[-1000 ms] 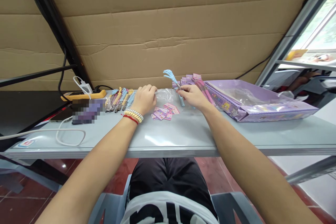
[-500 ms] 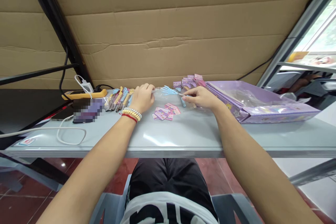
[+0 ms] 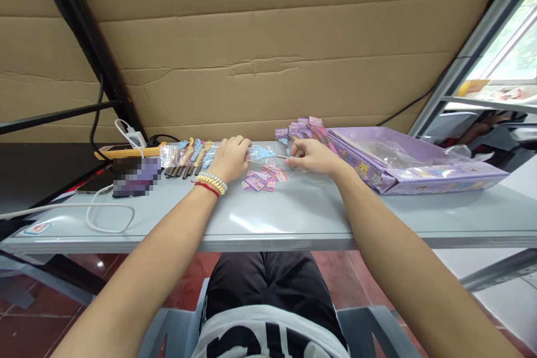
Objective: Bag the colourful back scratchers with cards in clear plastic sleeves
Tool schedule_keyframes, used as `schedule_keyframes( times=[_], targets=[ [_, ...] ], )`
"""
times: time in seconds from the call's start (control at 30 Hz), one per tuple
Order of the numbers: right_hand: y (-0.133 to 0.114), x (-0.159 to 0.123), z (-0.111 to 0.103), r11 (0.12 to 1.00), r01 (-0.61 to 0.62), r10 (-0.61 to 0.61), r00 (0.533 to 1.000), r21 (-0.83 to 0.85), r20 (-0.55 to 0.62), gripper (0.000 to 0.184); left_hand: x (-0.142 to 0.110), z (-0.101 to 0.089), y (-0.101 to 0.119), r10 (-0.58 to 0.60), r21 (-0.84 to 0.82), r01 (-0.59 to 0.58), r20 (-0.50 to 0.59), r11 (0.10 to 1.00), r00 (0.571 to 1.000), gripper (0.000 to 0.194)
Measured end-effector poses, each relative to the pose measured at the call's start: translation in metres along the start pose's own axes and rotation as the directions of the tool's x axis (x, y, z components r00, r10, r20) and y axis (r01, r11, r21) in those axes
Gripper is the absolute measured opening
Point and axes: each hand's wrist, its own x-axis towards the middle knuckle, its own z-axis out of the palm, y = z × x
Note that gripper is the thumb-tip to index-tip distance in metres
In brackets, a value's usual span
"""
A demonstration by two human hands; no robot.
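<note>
My right hand [image 3: 312,156] pinches the thin metal rod of a small back scratcher with a light blue hand-shaped head [image 3: 262,152]. The head points left and lies within a clear plastic bag [image 3: 268,161]. My left hand [image 3: 230,158] is closed on the bag's far end, its fingertips partly hidden behind the hand. Just below the bag, several small pink and purple cards [image 3: 260,180] lie loosely piled on the grey table [image 3: 285,215]. Beyond my right hand, another blue scratcher [image 3: 284,142] is partly covered.
Several back scratchers in clear wrapping [image 3: 191,158] lie left of my left hand. A phone [image 3: 95,181], a white cable [image 3: 133,218] and a yellow power strip [image 3: 126,152] are farther left. Purple-carded packs [image 3: 308,126] and a purple box [image 3: 448,183] stand at right.
The blue scratcher head has moved left into the clear bag, with my right hand following slightly left and down. My left hand stays nearly in place.
</note>
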Motion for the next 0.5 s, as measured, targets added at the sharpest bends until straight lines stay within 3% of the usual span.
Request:
schedule_keyframes(
  times=[0.13,0.33,0.43,0.5],
  targets=[
    [-0.006,0.001,0.010,0.992,0.031,-0.035,0.999,-0.121,-0.032,0.027,0.000,0.001,0.008,0.080,0.011,-0.080,0.050,0.997,0.996,0.030],
    [-0.011,0.003,0.035,0.943,0.156,-0.176,0.984,-0.295,-0.042,0.053,-0.001,0.002,0.019,0.135,0.032,-0.139,0.101,0.990,0.986,0.024],
    [-0.012,0.003,0.033,0.954,0.121,-0.135,0.990,-0.274,-0.034,0.062,-0.001,0.002,0.020,0.117,0.045,-0.122,0.114,0.991,0.987,0.022],
    [-0.012,0.003,0.026,0.959,0.052,-0.066,0.997,-0.279,-0.042,0.058,0.000,0.001,0.019,0.087,0.054,-0.093,0.104,0.994,0.991,0.022]
  ],
)
